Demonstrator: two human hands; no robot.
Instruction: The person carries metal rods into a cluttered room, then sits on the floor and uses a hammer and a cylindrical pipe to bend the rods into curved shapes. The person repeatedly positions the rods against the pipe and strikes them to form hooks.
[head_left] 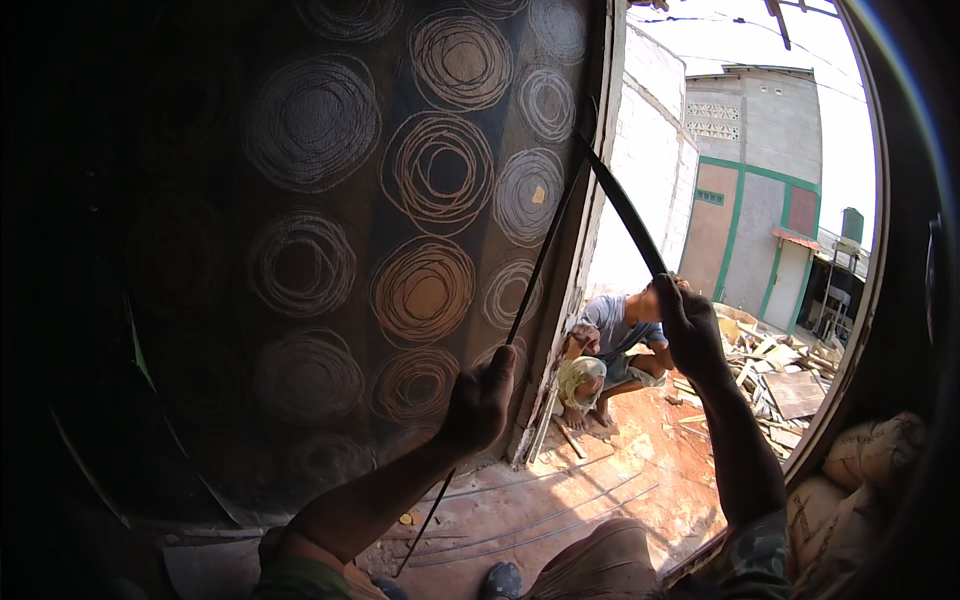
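My right hand (690, 328), raised in front of the doorway, is closed around a dark, flat, slightly curved strip (627, 208). Lower and further left, my left hand (482, 400) grips a long thin dark rod (532, 277). The rod runs up to the strip's far tip and down past my wrist almost to the floor. Up there the two meet or cross; I cannot tell whether they are one bent piece or two. Both are in shadow, so their material is unclear.
A patterned wall (420, 170) with scribbled circles stands at the left, beside the doorway frame (570, 345). Outside, a person (620, 335) squats near a pile of scrap wood (790, 385). Filled sacks (870, 455) lie at the lower right. Thin rods (540, 515) lie on the floor.
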